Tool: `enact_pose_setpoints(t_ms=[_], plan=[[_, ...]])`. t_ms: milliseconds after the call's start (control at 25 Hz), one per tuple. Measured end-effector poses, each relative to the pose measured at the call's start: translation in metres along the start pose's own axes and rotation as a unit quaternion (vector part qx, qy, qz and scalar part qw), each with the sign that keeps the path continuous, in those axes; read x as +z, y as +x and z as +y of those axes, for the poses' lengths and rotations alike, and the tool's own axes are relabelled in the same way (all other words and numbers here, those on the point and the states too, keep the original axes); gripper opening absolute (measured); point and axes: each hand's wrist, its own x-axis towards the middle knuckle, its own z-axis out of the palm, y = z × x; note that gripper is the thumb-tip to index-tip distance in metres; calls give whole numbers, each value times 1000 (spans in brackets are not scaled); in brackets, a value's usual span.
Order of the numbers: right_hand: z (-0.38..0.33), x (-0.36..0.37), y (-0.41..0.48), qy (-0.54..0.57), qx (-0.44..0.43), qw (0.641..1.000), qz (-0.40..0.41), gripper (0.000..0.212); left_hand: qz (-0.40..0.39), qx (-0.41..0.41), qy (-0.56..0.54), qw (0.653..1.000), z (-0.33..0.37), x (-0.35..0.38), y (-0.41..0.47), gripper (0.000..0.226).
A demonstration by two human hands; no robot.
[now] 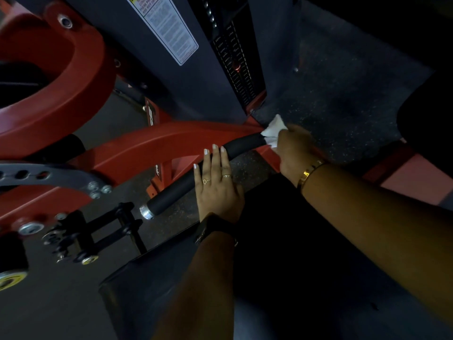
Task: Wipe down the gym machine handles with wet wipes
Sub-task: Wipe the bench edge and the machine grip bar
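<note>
A black foam-covered handle [176, 190] with a silver end cap runs diagonally from lower left to upper right on a red gym machine. My left hand [217, 185] lies over the middle of the handle with straight fingers, rings on two of them. My right hand [294, 149] grips a white wet wipe [274, 130] wrapped round the handle's upper end, where it meets the red frame. A gold bangle sits on my right wrist, a dark watch on my left.
The red frame arm [152, 146] passes behind the handle. A dark weight-stack housing [196, 77] with a white warning label [169, 28] rises behind. At lower left are a black adjuster bracket [98, 234] and bolts. Speckled rubber floor [343, 94] lies to the right.
</note>
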Motion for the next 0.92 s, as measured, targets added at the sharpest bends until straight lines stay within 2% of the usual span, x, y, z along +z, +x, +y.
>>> enact_pose_setpoints(t_ms=[40,80,120,160,200,240,280,320,440,520,560,600,680,720,760,800,880,920], plan=[[2,5,-5,-78,-79,994,19,34,-5,-7,5,1000,1,0,0,78],[7,12,-12,-130,-199,971,19,34,-10,-11,10,1000,1,1,1,80],[12,23,-23,-190,-333,923,-9,37,-14,-15,10,1000,2,2,1,81],[21,33,-34,-256,-441,859,-49,43,-18,-20,7,1000,2,3,1,80],[33,39,-37,-313,-517,793,-76,48,-19,-26,4,999,2,3,1,79],[40,38,-36,-352,-564,743,-82,51,-17,-31,4,999,1,2,1,78],[41,33,-27,-372,-578,722,-78,51,-15,-33,6,999,1,2,1,79],[38,26,-18,-387,-568,723,-66,50,-15,-33,9,999,1,2,2,82],[17,14,3,-384,-413,824,-56,49,-15,-33,18,999,2,3,2,84],[12,29,-9,-333,-380,860,-66,47,-10,-34,27,999,2,3,2,82],[17,38,-21,-309,-418,851,-74,45,-8,-36,32,999,1,4,2,80],[26,46,-34,-298,-478,823,-69,41,0,-39,34,999,0,5,2,78],[47,44,-48,-335,-571,747,-57,39,11,-49,30,998,-2,7,2,75],[51,36,-40,-375,-595,709,-49,42,10,-50,25,998,-1,7,1,77],[48,26,-26,-405,-604,686,-31,45,9,-50,20,999,0,6,2,81],[41,18,-11,-425,-574,699,-15,48,7,-52,16,999,2,5,2,85],[17,14,6,-448,-432,783,-15,48,4,-59,10,998,4,3,4,87],[10,20,7,-438,-394,807,-36,46,5,-60,9,998,3,3,4,86]])
